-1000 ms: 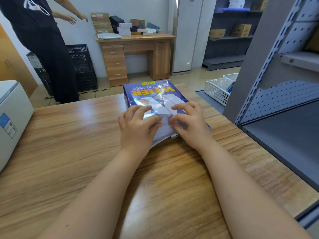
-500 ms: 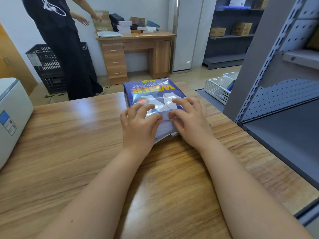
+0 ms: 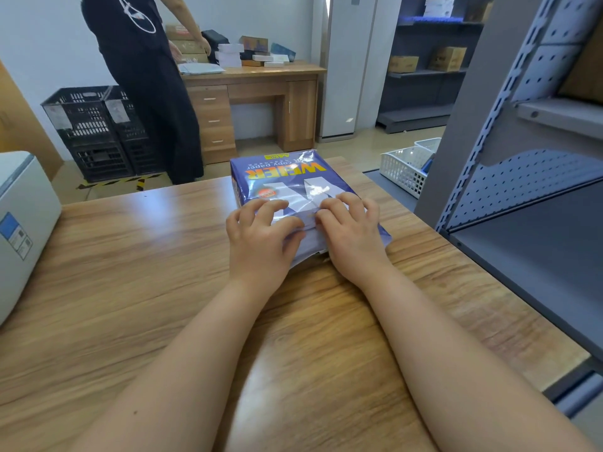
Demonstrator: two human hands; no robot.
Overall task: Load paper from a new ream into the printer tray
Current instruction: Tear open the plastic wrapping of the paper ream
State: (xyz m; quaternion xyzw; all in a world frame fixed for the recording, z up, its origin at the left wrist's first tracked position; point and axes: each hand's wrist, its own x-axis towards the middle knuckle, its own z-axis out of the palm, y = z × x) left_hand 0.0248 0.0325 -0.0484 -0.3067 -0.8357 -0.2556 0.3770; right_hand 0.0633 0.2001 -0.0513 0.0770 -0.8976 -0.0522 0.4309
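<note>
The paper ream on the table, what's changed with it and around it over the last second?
The person in black in the background walked rightward, from beside the black crates to the wooden desk. The ream stays wrapped on the table; left hand and right hand keep picking at the wrapper fold on its near end, with only slight finger shifts. The printer has not moved.

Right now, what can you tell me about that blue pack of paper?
The pack of paper is a flat block in shiny blue wrap with big yellow and white letters, upside down from here. It lies flat on the wooden table. The left hand and right hand press on its near end, where the wrap looks crumpled and pulled loose.
</note>
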